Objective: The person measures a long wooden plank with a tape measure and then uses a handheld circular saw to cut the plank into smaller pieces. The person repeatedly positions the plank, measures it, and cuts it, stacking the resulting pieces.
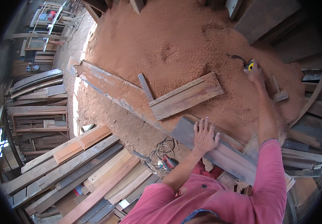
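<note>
My left hand [205, 136] rests flat, fingers spread, on a grey-brown wooden plank [228, 152] that lies slantwise just in front of my body. Reaching out to the right, my right hand [255, 74] has its fingers round a yellow and black tape measure [250, 65] above the sawdust. A dark strap or cord trails from the tape measure to the left. A grooved board [189, 96] lies beyond the plank, one end touching a short narrow wood strip [146, 87].
Reddish sawdust [161, 33] covers the ground ahead. A long weathered beam [112, 83] runs from far left toward the plank. Stacked boards [93, 175] fill the lower left. A red power tool [169, 162] with coiled cable lies left of me. A T-shaped wooden piece [279, 93] sits at right.
</note>
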### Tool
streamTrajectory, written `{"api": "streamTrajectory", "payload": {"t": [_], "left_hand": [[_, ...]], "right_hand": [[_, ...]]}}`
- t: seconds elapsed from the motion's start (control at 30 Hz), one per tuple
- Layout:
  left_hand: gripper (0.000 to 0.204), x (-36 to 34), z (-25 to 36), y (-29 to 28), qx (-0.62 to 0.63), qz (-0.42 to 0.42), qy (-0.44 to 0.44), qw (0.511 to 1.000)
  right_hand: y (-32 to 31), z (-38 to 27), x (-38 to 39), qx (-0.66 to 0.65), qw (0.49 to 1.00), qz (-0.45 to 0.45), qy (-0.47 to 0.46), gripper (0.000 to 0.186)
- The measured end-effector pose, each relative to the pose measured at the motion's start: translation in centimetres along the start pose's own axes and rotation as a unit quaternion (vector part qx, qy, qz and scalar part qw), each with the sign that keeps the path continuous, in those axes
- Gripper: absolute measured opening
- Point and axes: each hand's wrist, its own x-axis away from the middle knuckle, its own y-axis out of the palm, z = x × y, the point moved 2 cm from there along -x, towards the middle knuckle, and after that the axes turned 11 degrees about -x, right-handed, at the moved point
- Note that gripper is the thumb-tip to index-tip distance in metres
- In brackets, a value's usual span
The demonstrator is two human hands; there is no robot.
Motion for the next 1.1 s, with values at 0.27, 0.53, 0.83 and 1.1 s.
{"api": "streamTrajectory", "payload": {"t": [0.27, 0.53, 0.83, 1.1], "left_hand": [[0.059, 0.5, -0.4, 0.3, 0.02, -0.002, -0.01, 1.0], [0.058, 0.8, -0.3, 0.0, 0.039, 0.009, -0.008, 0.999], [0.031, 5.2, -3.0, -0.5, 0.262, 0.075, -0.037, 0.961], [0.034, 15.5, -1.4, 1.7, 0.684, -0.344, -0.157, 0.624]], "right_hand": [[0.2, -3.5, 2.3, 0.013, 1.0, 0.01, -0.004, 0.085], [-0.8, -0.7, 20.8, -0.651, 0.723, -0.228, 0.04, 0.064], [-2.3, 3.1, 40.1, -0.66, 0.639, -0.381, 0.103, 0.066], [2.3, 6.7, 45.2, -0.357, 0.86, -0.361, -0.05, 0.047]]}}
